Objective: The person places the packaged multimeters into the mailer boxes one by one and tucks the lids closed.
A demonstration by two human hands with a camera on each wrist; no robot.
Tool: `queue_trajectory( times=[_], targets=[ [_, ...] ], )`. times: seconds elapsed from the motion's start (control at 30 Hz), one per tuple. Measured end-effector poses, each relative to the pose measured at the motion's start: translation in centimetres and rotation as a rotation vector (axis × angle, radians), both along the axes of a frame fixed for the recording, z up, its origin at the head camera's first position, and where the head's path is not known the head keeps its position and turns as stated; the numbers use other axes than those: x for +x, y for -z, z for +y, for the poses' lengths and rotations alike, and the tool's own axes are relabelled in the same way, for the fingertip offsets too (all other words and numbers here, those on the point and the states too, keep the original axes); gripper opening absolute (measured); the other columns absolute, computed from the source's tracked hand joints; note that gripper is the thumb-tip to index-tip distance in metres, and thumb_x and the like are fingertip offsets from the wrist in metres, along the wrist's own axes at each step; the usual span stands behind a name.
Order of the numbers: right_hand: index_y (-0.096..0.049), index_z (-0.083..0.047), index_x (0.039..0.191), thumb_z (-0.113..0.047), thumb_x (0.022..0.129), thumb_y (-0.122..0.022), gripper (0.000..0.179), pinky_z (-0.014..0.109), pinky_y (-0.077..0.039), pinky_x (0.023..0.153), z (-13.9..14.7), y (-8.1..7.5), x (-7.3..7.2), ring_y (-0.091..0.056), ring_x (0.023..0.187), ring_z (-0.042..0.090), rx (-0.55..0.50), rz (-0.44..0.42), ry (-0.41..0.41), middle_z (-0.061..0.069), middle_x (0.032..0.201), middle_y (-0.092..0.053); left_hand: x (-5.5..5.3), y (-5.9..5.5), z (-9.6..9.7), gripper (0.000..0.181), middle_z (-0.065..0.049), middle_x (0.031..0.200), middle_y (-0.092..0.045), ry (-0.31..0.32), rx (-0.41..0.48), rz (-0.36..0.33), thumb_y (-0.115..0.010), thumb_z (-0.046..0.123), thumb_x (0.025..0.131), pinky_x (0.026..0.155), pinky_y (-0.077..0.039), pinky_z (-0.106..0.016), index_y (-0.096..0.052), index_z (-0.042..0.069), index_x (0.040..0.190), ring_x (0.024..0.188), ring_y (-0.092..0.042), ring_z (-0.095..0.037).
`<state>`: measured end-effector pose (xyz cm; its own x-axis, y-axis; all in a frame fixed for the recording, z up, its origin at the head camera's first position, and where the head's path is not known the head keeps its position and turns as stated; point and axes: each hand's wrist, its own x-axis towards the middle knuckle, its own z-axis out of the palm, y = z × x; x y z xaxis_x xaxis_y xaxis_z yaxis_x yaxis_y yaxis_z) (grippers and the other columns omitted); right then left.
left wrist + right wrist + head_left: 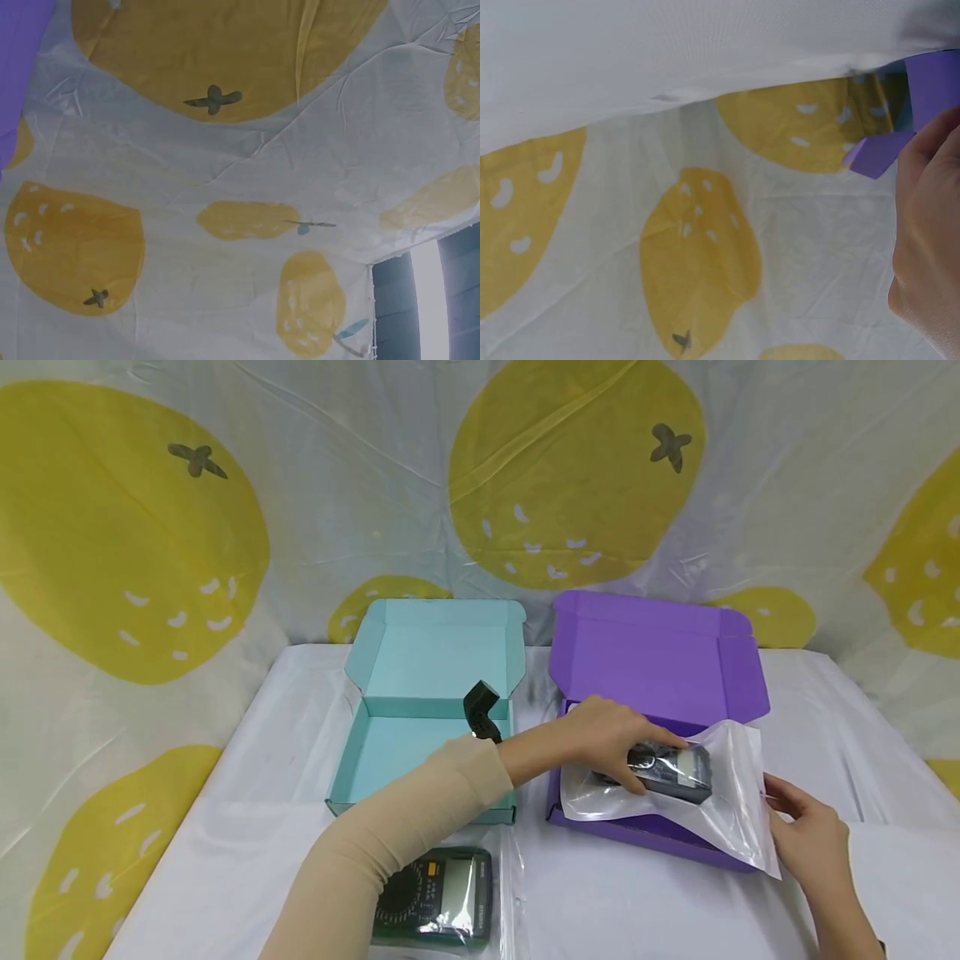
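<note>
A dark handheld meter with a grey display [693, 768] lies inside a clear plastic bag [731, 777], over the open purple box [622, 831]. My left hand [611, 739] reaches across from the left and grips the meter through the bag, thumb on the near side and fingers on the far side. With my right hand [813, 839] I pinch the bag's right edge, beside the box. The right wrist view shows part of that hand [934, 232] by the purple lid flap [877, 154]; the meter is out of sight there. No hand appears in the left wrist view.
An open light-teal box [397, 747] stands left of the purple one. In front of it, a bagged multimeter [450, 893] lies partly behind my left forearm. A black wrist-camera piece [482, 706] sticks up from the left wrist. Lemon-print cloth [352, 485] hangs behind the white-covered table [247, 827].
</note>
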<state>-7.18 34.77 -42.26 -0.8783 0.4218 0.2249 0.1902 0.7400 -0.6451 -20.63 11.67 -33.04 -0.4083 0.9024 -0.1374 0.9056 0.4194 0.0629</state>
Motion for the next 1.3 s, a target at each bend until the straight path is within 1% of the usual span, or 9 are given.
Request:
queue_trajectory(
  times=[0.1,0.17,0.33,0.47,0.7,0.83,0.93,1.07,1.3],
  targets=[
    [-0.059,0.004,0.115,-0.018,0.083,-0.06,0.039,0.017,-0.03,0.063,0.0,0.0,-0.1,-0.027,0.072,-0.034,0.005,0.014,-0.016,-0.053,0.066,-0.033,-0.4,0.3,0.0,0.076,0.022,0.111,-0.058,-0.013,0.001,-0.034,-0.069,0.06,0.066,0.056,-0.039,-0.025,-0.034,0.053,0.132,0.078,-0.048,-0.003],
    [-0.059,0.002,0.115,-0.019,0.084,-0.06,0.038,0.018,-0.03,0.063,0.0,-0.1,-0.2,-0.029,0.073,-0.034,0.01,0.019,-0.023,-0.049,0.067,-0.043,-0.7,0.5,0.0,0.076,0.022,0.113,-0.057,-0.021,-0.003,-0.046,-0.07,0.06,0.065,0.057,-0.039,-0.025,-0.034,0.054,0.132,0.08,-0.05,-0.003],
    [-0.061,-0.002,0.114,-0.026,0.086,-0.059,0.038,0.021,-0.031,0.062,0.2,-0.2,-0.4,-0.029,0.074,-0.032,0.03,0.011,-0.024,-0.025,0.07,-0.063,-1.2,0.8,0.0,0.077,0.021,0.115,-0.057,-0.018,-0.005,-0.056,-0.07,0.06,0.065,0.058,-0.04,-0.025,-0.033,0.053,0.132,0.08,-0.05,-0.005],
    [-0.061,-0.003,0.115,-0.032,0.086,-0.06,0.041,0.02,-0.031,0.062,0.2,-0.3,-0.5,-0.029,0.076,-0.031,0.015,-0.003,-0.034,-0.029,0.068,-0.06,-1.4,1.0,0.1,0.076,0.021,0.117,-0.056,-0.024,-0.017,-0.062,-0.07,0.06,0.065,0.059,-0.04,-0.025,-0.033,0.054,0.132,0.082,-0.05,-0.004],
    [-0.059,-0.006,0.118,-0.035,0.086,-0.058,0.044,0.021,-0.031,0.063,0.4,-0.2,-0.4,-0.027,0.077,-0.03,0.001,-0.052,-0.035,-0.016,0.074,-0.068,-1.6,1.3,0.2,0.075,0.019,0.116,-0.057,-0.04,-0.026,-0.074,-0.071,0.059,0.065,0.059,-0.04,-0.025,-0.035,0.054,0.131,0.082,-0.05,-0.004],
    [-0.058,-0.006,0.12,-0.032,0.087,-0.057,0.042,0.019,-0.031,0.064,0.5,-0.1,-0.2,-0.027,0.077,-0.03,-0.013,-0.064,-0.032,-0.03,0.074,-0.062,-1.7,1.6,0.5,0.076,0.02,0.118,-0.055,-0.044,-0.036,-0.08,-0.071,0.059,0.064,0.06,-0.039,-0.025,-0.035,0.054,0.131,0.085,-0.05,-0.003],
    [-0.058,-0.004,0.119,-0.028,0.087,-0.057,0.041,0.018,-0.031,0.064,0.5,0.0,-0.1,-0.027,0.077,-0.031,-0.015,-0.053,-0.028,-0.045,0.071,-0.049,-1.7,1.8,0.9,0.075,0.022,0.121,-0.053,-0.04,-0.043,-0.079,-0.071,0.059,0.064,0.061,-0.039,-0.025,-0.036,0.053,0.131,0.087,-0.05,-0.003],
    [-0.057,-0.001,0.119,-0.025,0.087,-0.057,0.04,0.016,-0.03,0.063,0.4,0.1,0.0,-0.029,0.076,-0.031,-0.023,-0.04,-0.022,-0.051,0.07,-0.037,-1.7,2.2,1.2,0.075,0.023,0.123,-0.052,-0.043,-0.05,-0.084,-0.072,0.058,0.064,0.062,-0.039,-0.025,-0.037,0.053,0.13,0.09,-0.05,-0.002],
    [-0.058,-0.002,0.119,-0.027,0.087,-0.056,0.04,0.017,-0.031,0.063,0.4,0.0,0.0,-0.03,0.076,-0.031,-0.029,-0.049,-0.013,-0.052,0.07,-0.036,-1.7,2.9,1.4,0.076,0.023,0.126,-0.05,-0.068,-0.078,-0.096,-0.072,0.058,0.065,0.064,-0.04,-0.025,-0.035,0.054,0.131,0.093,-0.049,-0.002]
  ],
)
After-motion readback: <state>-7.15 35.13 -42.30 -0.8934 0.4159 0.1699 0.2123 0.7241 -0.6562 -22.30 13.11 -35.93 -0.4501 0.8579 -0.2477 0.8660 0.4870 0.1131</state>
